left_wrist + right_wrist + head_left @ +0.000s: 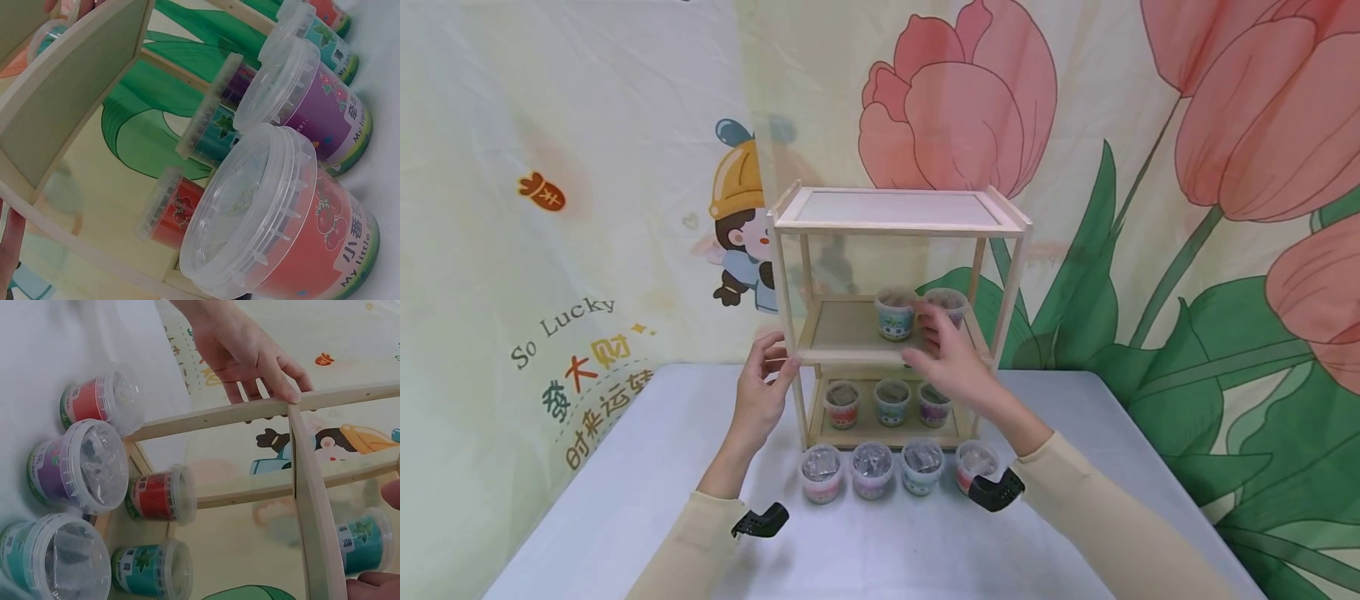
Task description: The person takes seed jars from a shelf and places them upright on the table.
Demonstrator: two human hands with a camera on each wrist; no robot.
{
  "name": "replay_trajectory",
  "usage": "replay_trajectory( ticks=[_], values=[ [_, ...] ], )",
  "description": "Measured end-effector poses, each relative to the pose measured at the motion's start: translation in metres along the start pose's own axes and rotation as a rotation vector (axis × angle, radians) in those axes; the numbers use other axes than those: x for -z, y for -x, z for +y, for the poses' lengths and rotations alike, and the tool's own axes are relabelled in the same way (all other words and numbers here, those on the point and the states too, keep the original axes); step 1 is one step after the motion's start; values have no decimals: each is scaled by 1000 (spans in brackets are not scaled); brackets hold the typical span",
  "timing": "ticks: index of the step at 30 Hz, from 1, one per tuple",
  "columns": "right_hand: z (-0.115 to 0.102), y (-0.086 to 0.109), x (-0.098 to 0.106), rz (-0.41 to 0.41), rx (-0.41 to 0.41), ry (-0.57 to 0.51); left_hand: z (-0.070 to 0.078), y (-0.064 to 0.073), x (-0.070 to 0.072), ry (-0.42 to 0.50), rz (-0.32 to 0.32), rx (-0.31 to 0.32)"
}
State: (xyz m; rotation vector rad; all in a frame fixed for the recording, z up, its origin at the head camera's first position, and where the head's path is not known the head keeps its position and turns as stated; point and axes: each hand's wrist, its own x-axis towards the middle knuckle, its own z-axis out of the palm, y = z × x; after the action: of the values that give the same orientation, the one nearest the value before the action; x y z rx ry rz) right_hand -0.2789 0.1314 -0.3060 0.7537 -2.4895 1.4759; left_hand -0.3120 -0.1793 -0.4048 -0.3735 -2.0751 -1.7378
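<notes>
A round, translucent plastic cup with a clear lid, a teal leaf-printed label and a green-and-yellow base (pixel 895 317) is standing upright on the middle shelf (pixel 844 323) of a three-tier pale wooden rack (pixel 901 227). The leaf print and a small black-and-white code block are showing on its label in the right wrist view. A second lidded plastic cup (pixel 951 298) is standing just to its right, its label partly hidden by the right hand (pixel 953 357). The right forearm is extending forward and inward from the lower right. The right hand is being held open at the teal cup's right side, with the index finger reaching toward the cup wall and the thumb spreading lower, in front of the shelf; whether the fingertips are touching the cup cannot be told. The left forearm is rising from the lower left, and the left hand (pixel 762 396) is gripping the slim wooden left front post (pixel 782 283) at middle-shelf height, the thumb pressing in front and the fingers lying behind. Red, teal and purple lidded cups (pixel 892 402) are standing on the bottom shelf, and four more lidded cups (pixel 872 472) are forming a row on the white-covered table (pixel 1060 433).
</notes>
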Motion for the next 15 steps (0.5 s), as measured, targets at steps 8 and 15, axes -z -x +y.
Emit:
replay_trajectory(
  ticks=[8, 15],
  values=[
    [2, -16, -9, 18, -60, 126, -3, -1, -1, -8, -9, -5],
    [4, -32, -17, 26, -117, 179, -1, 0, -1, 5, 0, -5]
  ],
)
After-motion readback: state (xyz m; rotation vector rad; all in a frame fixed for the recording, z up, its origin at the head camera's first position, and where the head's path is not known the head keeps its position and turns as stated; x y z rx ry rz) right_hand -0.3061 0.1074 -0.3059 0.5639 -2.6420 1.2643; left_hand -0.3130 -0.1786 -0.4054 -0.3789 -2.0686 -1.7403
